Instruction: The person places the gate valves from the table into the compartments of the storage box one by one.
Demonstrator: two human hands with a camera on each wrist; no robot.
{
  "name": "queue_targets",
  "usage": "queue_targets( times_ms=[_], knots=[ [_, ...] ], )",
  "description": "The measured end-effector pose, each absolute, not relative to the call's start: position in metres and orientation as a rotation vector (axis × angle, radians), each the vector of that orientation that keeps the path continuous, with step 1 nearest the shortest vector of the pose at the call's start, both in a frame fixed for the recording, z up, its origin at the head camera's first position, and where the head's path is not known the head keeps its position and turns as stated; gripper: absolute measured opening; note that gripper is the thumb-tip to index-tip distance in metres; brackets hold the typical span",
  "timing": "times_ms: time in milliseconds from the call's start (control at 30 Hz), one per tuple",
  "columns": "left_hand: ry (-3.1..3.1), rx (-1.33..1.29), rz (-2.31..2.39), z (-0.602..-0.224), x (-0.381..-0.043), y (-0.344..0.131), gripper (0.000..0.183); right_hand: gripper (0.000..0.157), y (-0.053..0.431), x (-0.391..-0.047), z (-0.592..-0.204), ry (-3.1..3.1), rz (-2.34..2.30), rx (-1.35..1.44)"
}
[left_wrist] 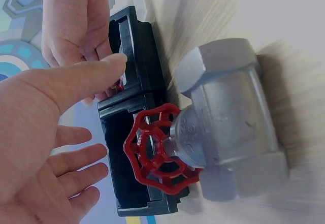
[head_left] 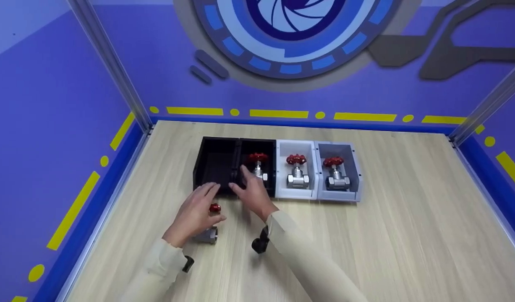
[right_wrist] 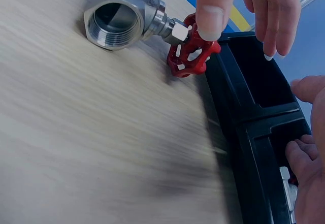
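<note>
My left hand (head_left: 193,214) hovers over a metal gate valve (left_wrist: 228,122) with a red handwheel (left_wrist: 157,153). Its fingers are stretched out and its thumb stands apart, gripping nothing. That valve lies on the table in front of the left black bin (head_left: 216,167), partly covered by the hand in the head view. My right hand (head_left: 254,196) reaches over the front of the second black bin (right_wrist: 254,153), thumb and forefinger spread. Inside that bin another red-wheeled valve (head_left: 258,158) stands upright beside the right fingers, its lower part partly hidden by them.
Joined to the black bins on the right are a white bin (head_left: 297,196) and a grey bin (head_left: 354,180). Each holds an upright valve with a red wheel. Blue panels (head_left: 56,126) and metal posts (head_left: 110,58) enclose the wooden table (head_left: 400,235).
</note>
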State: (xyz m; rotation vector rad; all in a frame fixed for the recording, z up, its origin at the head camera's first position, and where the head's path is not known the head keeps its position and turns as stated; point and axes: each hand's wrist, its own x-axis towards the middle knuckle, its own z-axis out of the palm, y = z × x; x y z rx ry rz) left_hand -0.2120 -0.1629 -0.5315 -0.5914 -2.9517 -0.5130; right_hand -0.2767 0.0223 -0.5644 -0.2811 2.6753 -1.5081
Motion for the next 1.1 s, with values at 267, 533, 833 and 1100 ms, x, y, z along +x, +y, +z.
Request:
queue_targets(
  times_ms=[267, 533, 833, 1100],
  knots=[
    [-3.045, -0.563, -0.582, -0.535, -0.206, -0.166, 0.090, 0.074, 0.019, -0.279, -0.567, 2.700, -1.442, -0.245],
    [-3.102, -0.602, -0.636, -0.536, -0.201, -0.172, 0.099, 0.076, 0.014, -0.285, -0.566, 2.706, -1.425, -0.213],
    [-3.106, -0.614, -0.664, -0.541, -0.195, -0.180, 0.104, 0.076, 0.007, -0.292, -0.568, 2.695, -1.407, -0.186],
    [-3.109, -0.613, -0.633, -0.546, -0.191, -0.183, 0.106, 0.075, 0.005, -0.296, -0.570, 2.726, -1.382, -0.182]
  ],
)
